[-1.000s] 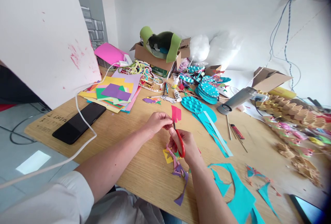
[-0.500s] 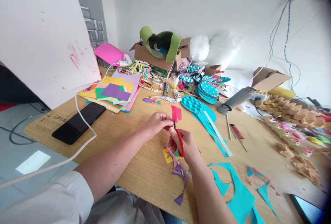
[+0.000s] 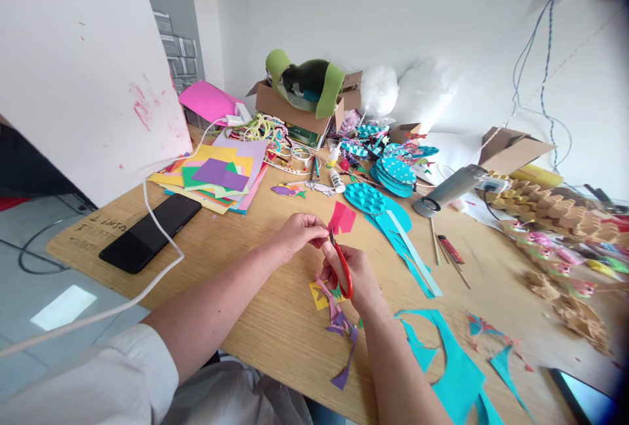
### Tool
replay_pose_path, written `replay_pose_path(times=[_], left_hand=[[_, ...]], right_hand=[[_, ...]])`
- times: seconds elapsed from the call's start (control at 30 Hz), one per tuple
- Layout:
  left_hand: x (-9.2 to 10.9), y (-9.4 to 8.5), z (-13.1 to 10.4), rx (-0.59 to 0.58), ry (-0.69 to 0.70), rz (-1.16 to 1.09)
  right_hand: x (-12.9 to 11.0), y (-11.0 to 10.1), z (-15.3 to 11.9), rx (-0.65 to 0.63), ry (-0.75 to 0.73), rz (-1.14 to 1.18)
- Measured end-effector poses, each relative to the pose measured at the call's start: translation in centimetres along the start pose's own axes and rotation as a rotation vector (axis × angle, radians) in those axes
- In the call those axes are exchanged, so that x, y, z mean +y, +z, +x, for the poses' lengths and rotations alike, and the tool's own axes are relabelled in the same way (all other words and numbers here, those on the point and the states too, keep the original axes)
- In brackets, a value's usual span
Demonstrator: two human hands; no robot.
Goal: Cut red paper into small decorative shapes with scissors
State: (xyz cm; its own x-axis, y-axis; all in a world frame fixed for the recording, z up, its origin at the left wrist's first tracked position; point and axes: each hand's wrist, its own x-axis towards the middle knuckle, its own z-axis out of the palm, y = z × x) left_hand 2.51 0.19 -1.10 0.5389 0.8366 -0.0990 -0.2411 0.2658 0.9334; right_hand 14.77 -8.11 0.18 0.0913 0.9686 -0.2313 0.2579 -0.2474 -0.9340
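Observation:
Between the fingers and thumb of my left hand point(image 3: 305, 235) a small piece of red paper point(image 3: 343, 218) is pinched at its lower edge. My right hand point(image 3: 358, 276) is wrapped round the handles of a pair of red-handled scissors point(image 3: 348, 274). Their dark blades point up at the paper, close to my left fingertips; the tips are partly hidden against it. Below my hands lie a yellow paper scrap point(image 3: 318, 296) and curled purple strips point(image 3: 346, 354). Several cut pieces of turquoise paper point(image 3: 455, 372) rest right of my right forearm.
A black phone point(image 3: 150, 234) lies at left under a white cable point(image 3: 162, 228). Behind it is a stack of coloured paper point(image 3: 216, 173). A glue bottle point(image 3: 337, 181), a turquoise egg-carton piece point(image 3: 364, 198) and a metal flask point(image 3: 449, 190) stand or lie beyond my hands.
The red paper has turned slightly and tilted to the right, showing more of its face. The scissors have shifted a little with my right hand. My left hand stays nearly in place.

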Motion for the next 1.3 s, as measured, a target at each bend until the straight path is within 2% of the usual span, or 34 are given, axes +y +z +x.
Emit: replay_pose_path(times=[0.4, 0.7, 0.87, 1.07, 1.3], left_hand=[[0.22, 0.07, 0.02, 0.013, 0.005, 0.003], [0.5, -0.08, -0.1, 0.001, 0.003, 0.005], [0.3, -0.2, 0.02, -0.029, -0.007, 0.03], [0.12, -0.1, 0.02, -0.009, -0.021, 0.015], [0.23, -0.22, 0.03, -0.05, -0.002, 0.002]], right_hand=[[0.01, -0.01, -0.13, -0.016, -0.028, 0.001], [0.27, 0.0, 0.07, -0.008, 0.013, 0.014], [-0.26, 0.04, -0.25, 0.017, -0.005, 0.001], [-0.58, 0.11, -0.42, 0.034, -0.026, -0.005], [-0.34, 0.0, -0.28, 0.011, -0.028, 0.009]])
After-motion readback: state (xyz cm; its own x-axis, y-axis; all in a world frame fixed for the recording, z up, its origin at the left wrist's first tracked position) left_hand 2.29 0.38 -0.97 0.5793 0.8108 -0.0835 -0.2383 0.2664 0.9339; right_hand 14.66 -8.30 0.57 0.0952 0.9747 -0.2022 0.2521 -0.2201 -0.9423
